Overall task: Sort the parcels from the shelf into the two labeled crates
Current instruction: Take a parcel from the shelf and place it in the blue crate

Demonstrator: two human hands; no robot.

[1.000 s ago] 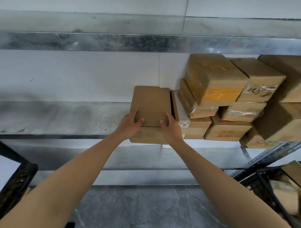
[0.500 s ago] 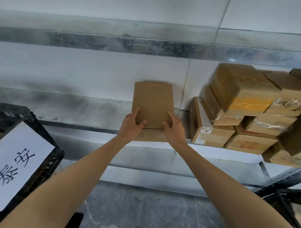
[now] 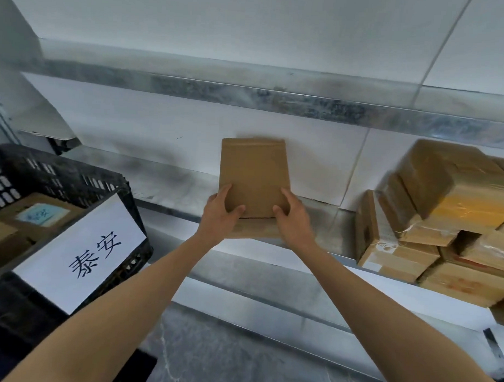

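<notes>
Two hands (image 3: pixel 220 215) (image 3: pixel 294 219) grip one parcel (image 3: pixel 253 173) near one labeled crate (image 3: pixel 74 174)

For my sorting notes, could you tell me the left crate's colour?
The crate is black, seen best in the head view.

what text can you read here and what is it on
"泰安": white sheet on the black crate.
Blue label inside that crate: too blurred.
Print on the stacked parcels: too blurred.
Held parcel: none showing.
</notes>
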